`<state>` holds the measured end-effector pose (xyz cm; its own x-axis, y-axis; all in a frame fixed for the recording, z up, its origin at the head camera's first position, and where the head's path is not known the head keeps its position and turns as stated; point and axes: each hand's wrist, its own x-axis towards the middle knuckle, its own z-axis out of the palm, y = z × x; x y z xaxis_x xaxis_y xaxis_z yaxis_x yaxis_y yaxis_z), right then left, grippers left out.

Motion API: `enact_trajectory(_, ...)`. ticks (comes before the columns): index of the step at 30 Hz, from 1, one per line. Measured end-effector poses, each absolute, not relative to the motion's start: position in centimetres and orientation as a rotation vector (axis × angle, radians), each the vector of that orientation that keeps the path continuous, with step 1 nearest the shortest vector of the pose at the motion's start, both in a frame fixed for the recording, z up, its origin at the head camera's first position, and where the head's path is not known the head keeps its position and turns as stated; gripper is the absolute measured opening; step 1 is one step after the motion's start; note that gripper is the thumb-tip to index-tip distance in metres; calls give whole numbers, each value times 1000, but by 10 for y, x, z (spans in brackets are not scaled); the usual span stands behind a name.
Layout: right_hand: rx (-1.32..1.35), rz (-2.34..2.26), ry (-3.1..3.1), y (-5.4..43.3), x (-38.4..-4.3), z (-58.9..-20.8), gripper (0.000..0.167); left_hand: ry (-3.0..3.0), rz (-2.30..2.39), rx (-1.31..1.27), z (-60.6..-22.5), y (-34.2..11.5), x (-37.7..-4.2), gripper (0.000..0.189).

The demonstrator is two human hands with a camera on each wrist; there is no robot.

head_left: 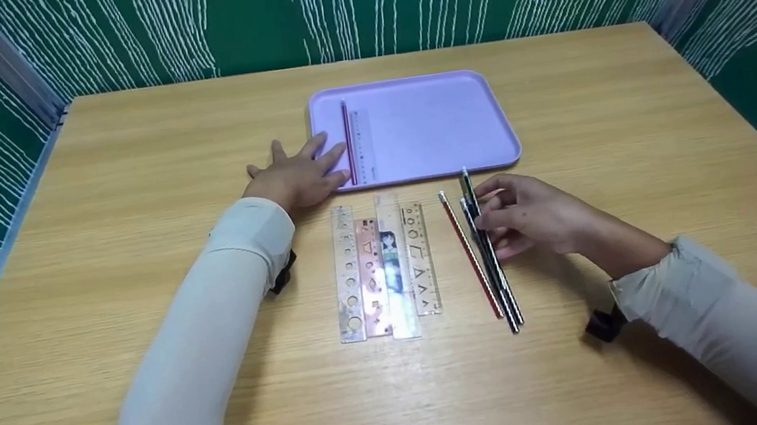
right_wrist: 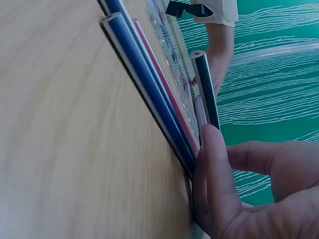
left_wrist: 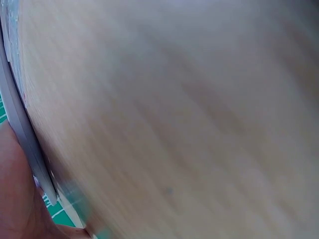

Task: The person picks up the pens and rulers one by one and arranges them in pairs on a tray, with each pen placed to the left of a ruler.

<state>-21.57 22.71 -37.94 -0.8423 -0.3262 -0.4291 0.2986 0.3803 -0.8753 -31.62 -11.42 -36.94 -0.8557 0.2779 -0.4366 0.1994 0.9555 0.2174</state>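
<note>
My left hand (head_left: 298, 177), fingers spread, rests over the left edge of a purple tray (head_left: 440, 125). Inside that tray a red pencil (head_left: 349, 144) lies beside a clear ruler (head_left: 363, 149). In the right wrist view my right hand (right_wrist: 249, 189) pinches a dark pencil (right_wrist: 205, 82) between thumb and fingers, its end raised off the table. Below it, blue pencils (right_wrist: 149, 94) and a red pencil (right_wrist: 162, 74) lie on the wood. From the head view, my right hand (head_left: 534, 211) is just right of this pencil bunch.
Several rulers lie side by side in front of the tray, among them a pink ruler (head_left: 372, 278) and a clear one with a cartoon figure (head_left: 397, 268). The wooden table (head_left: 160, 138) is bordered by green walls (head_left: 253, 18) with white streaks.
</note>
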Motion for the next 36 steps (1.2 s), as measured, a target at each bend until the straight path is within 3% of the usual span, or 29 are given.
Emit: enact_trajectory(36,-80,-1604,2129,194,-246,-373,62,2642,225,348,-371,-115,-316,67)
